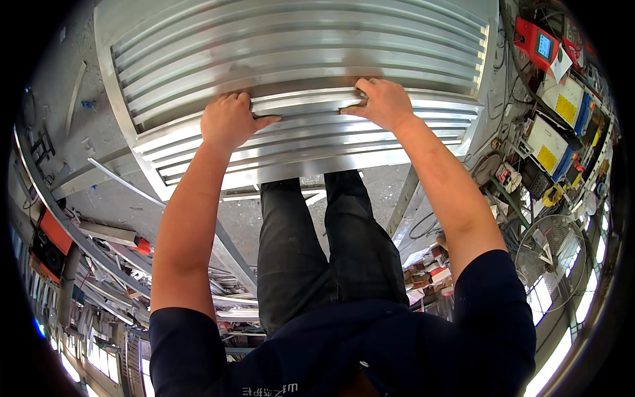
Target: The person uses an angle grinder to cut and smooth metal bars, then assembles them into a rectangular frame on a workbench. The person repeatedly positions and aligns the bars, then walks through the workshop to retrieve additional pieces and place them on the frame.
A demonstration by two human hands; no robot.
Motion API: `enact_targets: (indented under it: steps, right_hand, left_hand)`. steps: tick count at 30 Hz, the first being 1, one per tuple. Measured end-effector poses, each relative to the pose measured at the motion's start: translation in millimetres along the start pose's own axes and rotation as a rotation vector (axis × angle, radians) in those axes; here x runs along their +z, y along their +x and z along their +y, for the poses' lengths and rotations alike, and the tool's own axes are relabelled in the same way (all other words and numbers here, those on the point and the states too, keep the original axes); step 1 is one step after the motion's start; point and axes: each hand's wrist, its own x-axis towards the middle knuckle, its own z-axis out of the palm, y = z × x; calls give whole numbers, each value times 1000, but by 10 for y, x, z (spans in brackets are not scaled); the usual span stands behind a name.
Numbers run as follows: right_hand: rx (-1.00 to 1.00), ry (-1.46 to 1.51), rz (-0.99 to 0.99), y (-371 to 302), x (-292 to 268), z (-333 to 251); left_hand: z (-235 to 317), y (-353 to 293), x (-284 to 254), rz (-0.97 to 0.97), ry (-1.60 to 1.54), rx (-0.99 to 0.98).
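A large silver metal louvered panel with a flat frame and parallel slats fills the space in front of my body. Across its nearer half runs a raised metal crossbar. My left hand is closed round this bar left of the middle, thumb on the near side and fingers over the far side. On the right of the middle, my right hand grips the same bar in the same way, with its thumb pointing inward. The fingers' undersides are hidden.
A red machine with a small screen and white boxes with yellow labels stand at the right. Below them is a wire-caged fan. Long metal strips and a curved rail lie at the left. Cables trail over the floor.
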Motion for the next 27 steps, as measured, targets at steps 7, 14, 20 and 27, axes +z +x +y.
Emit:
enact_targets:
  steps: [7, 14, 20, 27]
  right_hand:
    - [-260, 32, 281, 282, 203, -212]
    - [-58, -137, 187, -597, -121, 40]
    - [-150, -134, 184, -147, 185, -79]
    - [-180, -152, 175, -130, 94, -14]
  left_hand:
    - [-401, 31, -80, -207, -215, -152]
    - [143, -302, 68, 110, -205, 99]
    - [56, -300, 434, 387, -96, 86]
    - [325, -400, 474, 528, 20, 20]
